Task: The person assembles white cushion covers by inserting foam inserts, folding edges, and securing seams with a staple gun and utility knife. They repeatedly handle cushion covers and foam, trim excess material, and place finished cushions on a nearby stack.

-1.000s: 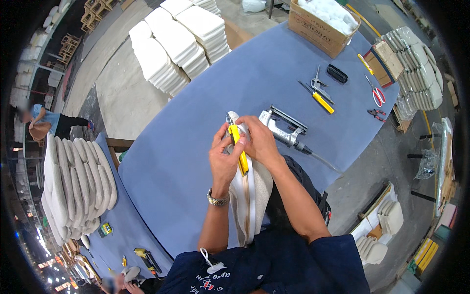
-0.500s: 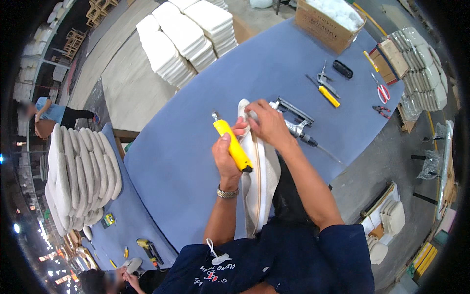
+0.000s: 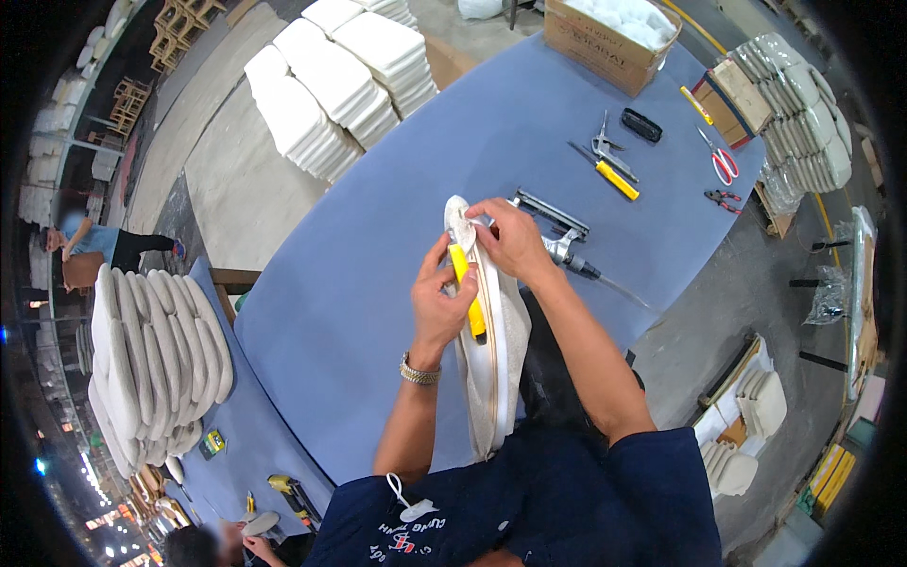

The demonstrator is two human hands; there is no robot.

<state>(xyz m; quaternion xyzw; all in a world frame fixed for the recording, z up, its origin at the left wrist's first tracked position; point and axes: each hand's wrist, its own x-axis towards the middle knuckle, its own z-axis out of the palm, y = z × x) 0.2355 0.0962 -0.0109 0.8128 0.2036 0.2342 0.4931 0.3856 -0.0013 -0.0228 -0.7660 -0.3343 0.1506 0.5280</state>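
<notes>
- Big blue-topped table [image 3: 397, 208] fills the middle of my view
- Bare concrete floor [image 3: 217, 180] upper left, grey floor on the right
- Wooden frames [image 3: 175, 24] stacked at the top left
- Smaller blue table [image 3: 241, 444] at the lower left

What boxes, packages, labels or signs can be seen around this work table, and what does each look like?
Cardboard box: far edge of the blue table, open, brown, filled with white pieces, dark print on its side.
Smaller box: right of the table beside stacked pale cushions, brown with a dark band.
Clear plastic bag: on the floor at right, crumpled.
Small label: on the lower blue surface at left, green and yellow.
No screens show.
</notes>
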